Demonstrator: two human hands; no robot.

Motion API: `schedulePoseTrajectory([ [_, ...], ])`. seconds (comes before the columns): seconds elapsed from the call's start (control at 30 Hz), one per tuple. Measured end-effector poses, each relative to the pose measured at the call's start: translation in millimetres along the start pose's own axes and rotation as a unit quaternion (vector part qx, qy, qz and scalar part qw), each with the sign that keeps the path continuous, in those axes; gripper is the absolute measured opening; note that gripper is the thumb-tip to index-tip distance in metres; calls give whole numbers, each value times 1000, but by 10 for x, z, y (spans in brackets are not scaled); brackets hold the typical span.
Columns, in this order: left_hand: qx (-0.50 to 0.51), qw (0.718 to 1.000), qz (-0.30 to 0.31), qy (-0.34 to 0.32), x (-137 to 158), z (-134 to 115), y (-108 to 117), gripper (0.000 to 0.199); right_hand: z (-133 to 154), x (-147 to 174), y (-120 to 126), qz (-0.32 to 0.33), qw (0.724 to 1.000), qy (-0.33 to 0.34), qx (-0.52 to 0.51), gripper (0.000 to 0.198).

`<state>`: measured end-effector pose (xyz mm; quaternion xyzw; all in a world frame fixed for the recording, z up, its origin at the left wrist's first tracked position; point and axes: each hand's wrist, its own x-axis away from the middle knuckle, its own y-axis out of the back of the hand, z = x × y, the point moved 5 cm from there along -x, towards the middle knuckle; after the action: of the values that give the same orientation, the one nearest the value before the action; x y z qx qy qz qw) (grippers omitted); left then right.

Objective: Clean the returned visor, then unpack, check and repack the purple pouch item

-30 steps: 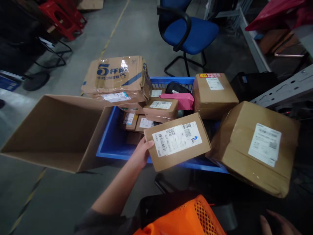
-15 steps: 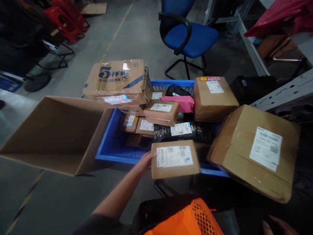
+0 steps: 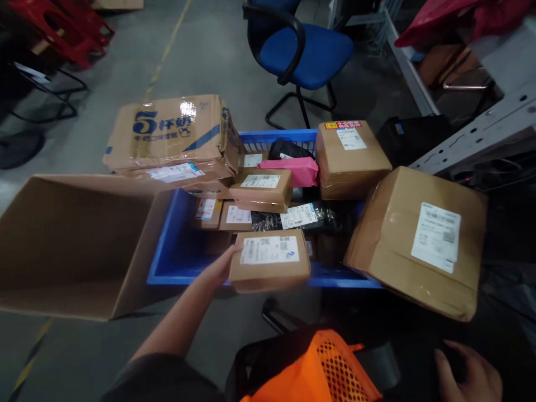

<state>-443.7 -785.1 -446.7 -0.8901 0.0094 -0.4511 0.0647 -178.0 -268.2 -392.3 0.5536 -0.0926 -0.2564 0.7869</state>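
Note:
My left hand point(image 3: 225, 264) grips the left side of a small brown cardboard box point(image 3: 272, 274), which has a white label on top. I have it over the near rim of a blue plastic crate point(image 3: 184, 274). Inside the crate lie other parcels, among them a black-wrapped package point(image 3: 330, 219), a pink package point(image 3: 307, 172) and a small taped box point(image 3: 263, 196). At the lower right, my right hand point(image 3: 473, 371) curls over a dark rounded thing that I cannot make out against the dark surface.
A large printed carton point(image 3: 167, 131) sits on the crate's far left, an open carton point(image 3: 71, 240) beside it. Two taped boxes, one smaller point(image 3: 352, 159) and one bigger point(image 3: 435, 240), stand right. Behind is a blue chair point(image 3: 307, 53); orange mesh cloth point(image 3: 310, 368) lies close to me.
The view has swung right, so most things sit further left. The small box in my left hand has tipped, showing more of its near side. More of my right hand shows.

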Motion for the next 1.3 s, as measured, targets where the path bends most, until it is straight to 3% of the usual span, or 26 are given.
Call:
schedulePoseTrajectory([
  [0.13, -11, 1000, -8, -5, -267, -15, -76, 58, 64, 15, 9, 2, 1000, -14, 7, 50],
  [0.33, -47, 996, -42, -71, -428, 260, -174, 73, 56, 40, 8, -3, 1000, -22, 12, 48],
  [0.47, -125, 983, -46, -123, -514, 257, -273, 73, 57, 30, 0, -5, 999, -28, 16, 48],
  [0.6, -238, 961, -65, -122, -636, 196, -399, 66, 70, 35, -3, -3, 999, -35, 4, 44],
  [0.7, -337, 928, -119, -111, -674, 162, -466, 59, 68, 49, 6, -12, 999, -33, 0, 43],
  [0.83, -440, 881, -146, -101, -559, 70, -441, 51, 45, 71, -4, -11, 999, -34, -16, 40],
  [1.03, -564, 793, -215, -88, -234, -173, -275, 73, 27, 82, -10, -12, 997, -71, -18, 40],
  [1.2, -621, 716, -299, -112, -278, -67, -615, 93, 55, 84, 1, -12, 996, -81, -24, 40],
  [1.3, -633, 687, -337, -113, -440, 98, -841, 94, 53, 89, 7, -15, 996, -87, -26, 39],
])
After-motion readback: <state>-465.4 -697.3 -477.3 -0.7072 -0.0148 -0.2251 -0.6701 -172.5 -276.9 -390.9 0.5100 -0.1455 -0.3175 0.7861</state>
